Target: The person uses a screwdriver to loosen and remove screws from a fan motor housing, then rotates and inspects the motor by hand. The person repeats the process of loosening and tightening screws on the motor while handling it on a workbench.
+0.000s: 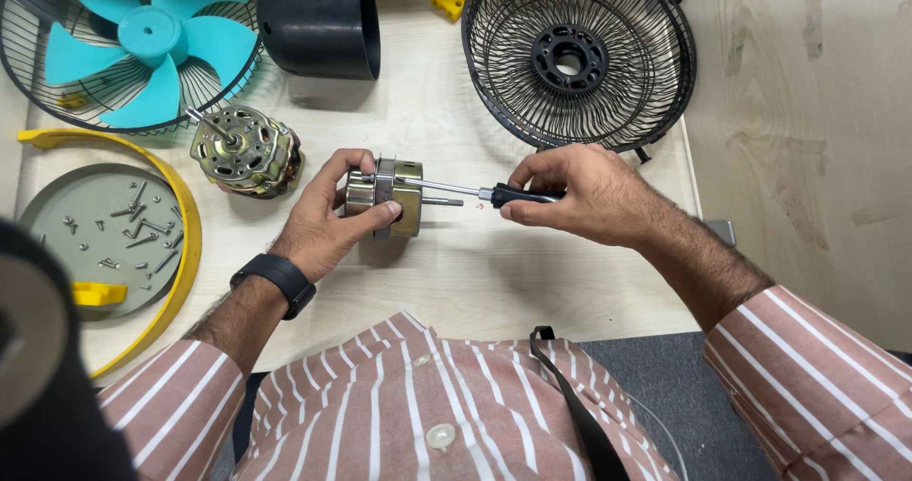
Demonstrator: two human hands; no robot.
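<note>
The brass-coloured cylindrical fan motor with a dark band round its middle (385,198) sits in our left hand (323,220), held just above the pale wooden table (494,272), near its middle. The fingers of that hand wrap over the top of the casing and the thumb presses on its lower face, so the motor is clamped sideways with one end turned to the right. Our right hand (584,194) pinches the black handle of a slim steel-shafted screwdriver (475,192) between thumb and curled fingers, and the tip reaches the motor's end face; whether it sits in a screw head we cannot tell.

We judge that a casing screw is being turned. The next move would call for keeping the shaft square to the motor's face and the left grip firm against the twist.

A second motor with bare copper-toned windings and a thin shaft (245,150) lies just left of our left hand. Farther left are a round grey tray with a yellow rim (185,253) holding loose screws, and a turquoise fan blade (142,39) resting in a black wire guard (19,58). A black plastic cylinder housing (323,20) and a second black wire guard (579,58) stand at the back.
</note>
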